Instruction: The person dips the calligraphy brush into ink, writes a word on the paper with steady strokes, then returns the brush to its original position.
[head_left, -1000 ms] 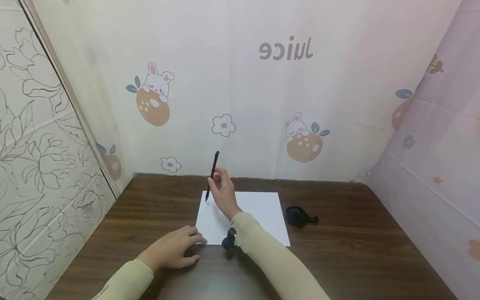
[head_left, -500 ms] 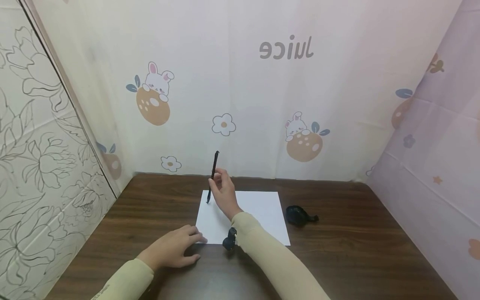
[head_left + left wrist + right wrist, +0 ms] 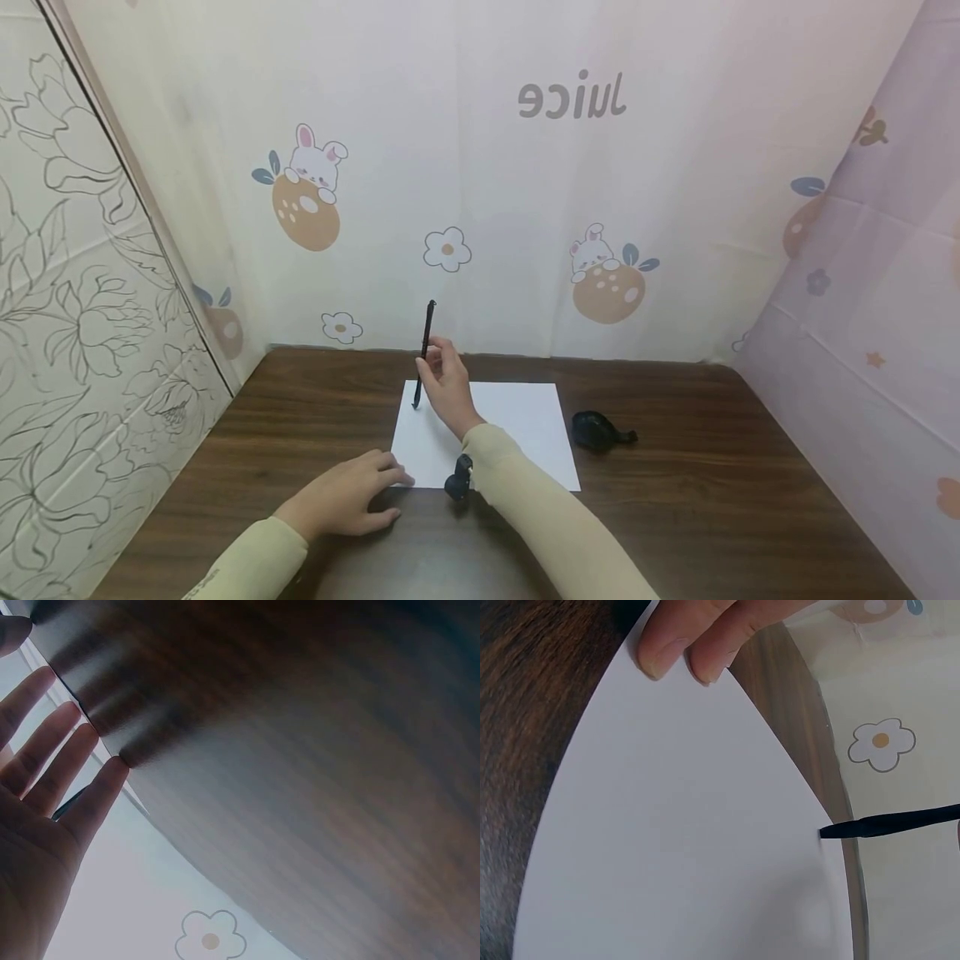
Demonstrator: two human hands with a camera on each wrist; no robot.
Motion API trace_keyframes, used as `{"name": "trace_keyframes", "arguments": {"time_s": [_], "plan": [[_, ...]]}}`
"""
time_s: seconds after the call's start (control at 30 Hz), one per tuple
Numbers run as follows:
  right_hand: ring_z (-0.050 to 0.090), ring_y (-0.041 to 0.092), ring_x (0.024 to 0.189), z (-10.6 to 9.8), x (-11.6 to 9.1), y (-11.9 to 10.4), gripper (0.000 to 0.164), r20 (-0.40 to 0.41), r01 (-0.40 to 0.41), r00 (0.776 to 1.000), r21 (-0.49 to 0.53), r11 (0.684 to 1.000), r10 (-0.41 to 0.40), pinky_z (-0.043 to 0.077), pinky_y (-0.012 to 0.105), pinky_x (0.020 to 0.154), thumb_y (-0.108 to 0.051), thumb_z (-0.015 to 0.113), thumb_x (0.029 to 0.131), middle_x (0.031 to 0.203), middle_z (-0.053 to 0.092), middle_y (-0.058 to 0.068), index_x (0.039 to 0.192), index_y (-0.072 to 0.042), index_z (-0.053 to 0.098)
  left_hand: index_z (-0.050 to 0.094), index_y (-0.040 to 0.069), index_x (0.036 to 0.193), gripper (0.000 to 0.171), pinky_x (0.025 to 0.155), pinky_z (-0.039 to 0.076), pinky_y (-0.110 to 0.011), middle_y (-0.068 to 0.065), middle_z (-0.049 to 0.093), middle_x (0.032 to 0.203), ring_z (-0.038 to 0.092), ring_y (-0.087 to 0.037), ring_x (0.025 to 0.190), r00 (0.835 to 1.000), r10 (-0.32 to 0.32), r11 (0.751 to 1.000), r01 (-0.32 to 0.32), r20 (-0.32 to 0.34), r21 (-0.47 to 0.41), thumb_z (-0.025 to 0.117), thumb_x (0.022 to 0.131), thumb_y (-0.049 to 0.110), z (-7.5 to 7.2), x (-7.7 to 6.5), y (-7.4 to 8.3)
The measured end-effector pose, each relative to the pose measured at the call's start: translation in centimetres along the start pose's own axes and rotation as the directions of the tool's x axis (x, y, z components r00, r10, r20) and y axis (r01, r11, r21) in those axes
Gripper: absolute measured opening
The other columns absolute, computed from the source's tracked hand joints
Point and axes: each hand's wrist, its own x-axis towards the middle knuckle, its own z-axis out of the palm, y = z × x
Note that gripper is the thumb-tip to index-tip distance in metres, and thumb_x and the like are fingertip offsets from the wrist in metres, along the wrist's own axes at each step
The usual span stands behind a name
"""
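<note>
A slim black brush [image 3: 428, 329] stands nearly upright in my right hand [image 3: 448, 387], pinched between thumb and fingers. Its dark tip meets the white sheet of paper [image 3: 517, 433] near the far left corner, with a small dark mark at the tip. In the right wrist view the brush [image 3: 900, 822] reaches in from the right, its tip at the paper's edge. My left hand [image 3: 348, 496] rests flat with fingers spread, fingertips on the sheet's near left corner. The right wrist view shows two of its fingers pressing the paper [image 3: 682, 795].
A rounded black object with a short narrow end [image 3: 597, 432] lies right of the paper, its kind unclear. The brown wooden table [image 3: 690, 500] ends at a printed curtain [image 3: 510, 208] behind. A small black camera [image 3: 458, 479] sits at my right wrist.
The brush tip has shifted slightly toward me, and the brush stands a little more upright. A small dark mark now shows at its tip. My left hand has not moved.
</note>
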Motion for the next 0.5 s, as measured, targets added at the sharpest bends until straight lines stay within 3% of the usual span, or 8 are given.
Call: {"name": "trace_keyframes", "arguments": {"time_s": [0.5], "plan": [[0.059, 0.016, 0.101, 0.03, -0.04, -0.12, 0.039, 0.021, -0.023, 1.0, 0.006, 1.0, 0.023, 0.052, 0.03, 0.089, -0.02, 0.057, 0.103, 0.109, 0.058, 0.003, 0.14, -0.017, 0.045, 0.07, 0.017, 0.119, 0.035, 0.085, 0.052, -0.031, 0.006, 0.06, 0.108, 0.056, -0.009, 0.097, 1.0, 0.013, 1.0, -0.013, -0.013, 0.02, 0.074, 0.088, 0.033, 0.28, -0.05, -0.22]]}}
